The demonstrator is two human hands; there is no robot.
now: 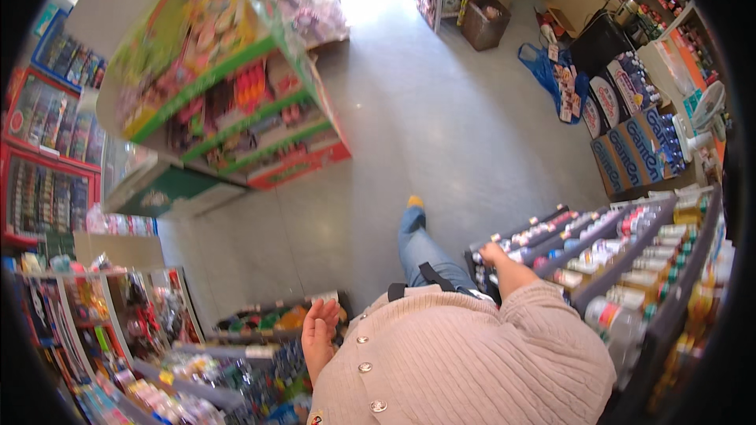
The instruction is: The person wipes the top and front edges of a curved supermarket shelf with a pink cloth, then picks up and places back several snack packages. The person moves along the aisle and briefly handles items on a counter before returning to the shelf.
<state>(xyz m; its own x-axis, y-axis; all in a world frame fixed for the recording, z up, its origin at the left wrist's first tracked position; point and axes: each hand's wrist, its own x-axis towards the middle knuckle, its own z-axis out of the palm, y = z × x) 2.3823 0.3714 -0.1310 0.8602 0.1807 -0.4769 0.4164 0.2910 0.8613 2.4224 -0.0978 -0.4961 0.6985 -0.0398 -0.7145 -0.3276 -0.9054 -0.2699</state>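
Note:
My left hand (319, 330) is raised at the left side of my beige knit top (449, 354), its fingers loosely curled and nothing visible in it. Below it stands a low shelf (254, 336) of packaged goods. On the other side my right hand (489, 252) reaches down to the end of a tiered bottle shelf (567, 242), at small containers on its lowest tier. Whether the fingers grip one of them is too small to tell. Bottles with green caps (658, 265) fill the higher tiers, and a large clear bottle (617, 324) lies nearest my sleeve.
A green-edged display stand (236, 124) with packaged toys rises at the left front. Grey floor (437, 112) runs between it and stacked drink packs (629, 147) at the right. Nearby are a blue plastic bag (540, 71) and a brown bin (484, 23).

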